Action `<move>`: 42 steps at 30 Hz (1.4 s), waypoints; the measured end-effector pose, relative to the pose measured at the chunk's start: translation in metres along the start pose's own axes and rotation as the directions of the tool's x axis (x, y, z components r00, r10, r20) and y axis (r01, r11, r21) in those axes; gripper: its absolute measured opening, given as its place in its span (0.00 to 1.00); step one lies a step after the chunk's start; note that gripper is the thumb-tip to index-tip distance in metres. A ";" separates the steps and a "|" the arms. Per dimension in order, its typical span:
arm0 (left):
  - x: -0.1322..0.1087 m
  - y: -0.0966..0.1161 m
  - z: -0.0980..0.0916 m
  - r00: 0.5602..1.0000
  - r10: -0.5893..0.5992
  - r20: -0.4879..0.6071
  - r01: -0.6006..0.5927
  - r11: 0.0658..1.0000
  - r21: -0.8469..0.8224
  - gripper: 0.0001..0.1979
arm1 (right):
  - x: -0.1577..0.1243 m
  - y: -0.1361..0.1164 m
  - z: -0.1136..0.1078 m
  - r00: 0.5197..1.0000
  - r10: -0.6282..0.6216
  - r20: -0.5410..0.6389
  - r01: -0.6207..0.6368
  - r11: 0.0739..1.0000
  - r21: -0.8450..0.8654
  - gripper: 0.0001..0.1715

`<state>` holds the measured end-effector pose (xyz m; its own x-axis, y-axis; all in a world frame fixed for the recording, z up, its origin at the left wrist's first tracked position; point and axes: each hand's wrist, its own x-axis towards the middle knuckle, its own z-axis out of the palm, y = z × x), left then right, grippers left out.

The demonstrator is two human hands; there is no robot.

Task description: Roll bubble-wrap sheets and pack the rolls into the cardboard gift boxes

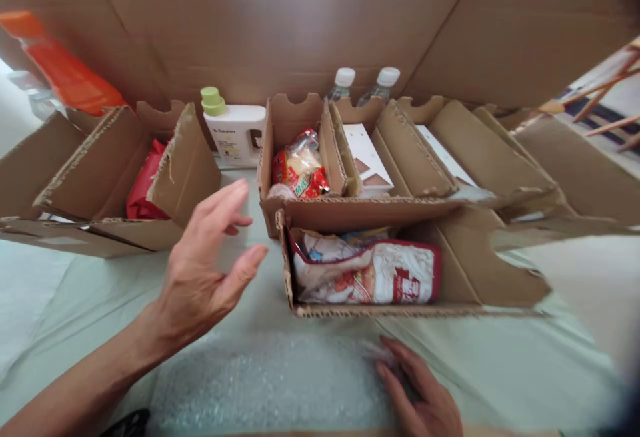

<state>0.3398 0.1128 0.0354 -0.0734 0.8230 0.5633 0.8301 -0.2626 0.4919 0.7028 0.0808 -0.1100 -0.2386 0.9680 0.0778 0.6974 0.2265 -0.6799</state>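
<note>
While the right hand [423,390] touches the right end of the bubble wrap [265,384], whether pinching it I cannot tell, the left hand [205,274] is bare of any load, thumb and fingers apart, beyond the wrap's far left side. The wrap lies on the pale green cloth [505,364], nearer than the cardboard box [500,267] holding a red-and-white bag [370,274]
</note>
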 end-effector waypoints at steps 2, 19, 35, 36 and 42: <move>-0.038 -0.010 -0.008 0.996 -0.014 0.093 0.003 0.993 0.118 0.28 | 0.004 -0.007 0.001 1.000 -0.009 -0.016 0.010 0.999 0.043 0.20; -0.173 -0.003 -0.038 0.673 -0.453 0.585 0.153 0.859 0.489 0.17 | 0.006 -0.036 0.019 1.000 -0.024 -0.009 0.025 0.934 0.357 0.27; -0.201 0.009 -0.031 0.872 -0.333 0.360 0.149 0.879 0.453 0.24 | -0.111 -0.084 0.034 0.932 0.193 0.308 -0.337 0.773 0.537 0.40; -0.212 0.009 -0.027 0.860 -0.363 0.359 0.181 0.874 0.451 0.25 | -0.117 -0.084 0.036 0.928 0.196 0.316 -0.344 0.776 0.529 0.40; -0.190 -0.018 -0.019 0.802 -0.251 0.542 0.059 0.936 0.347 0.26 | -0.140 -0.093 0.047 0.949 0.092 0.300 -0.242 0.824 0.512 0.33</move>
<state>0.3281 -0.0486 -0.0677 0.0323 0.9990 -0.0315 0.9644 -0.0229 0.2635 0.6399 -0.0811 -0.0920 -0.3650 0.9075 -0.2079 0.2865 -0.1030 -0.9525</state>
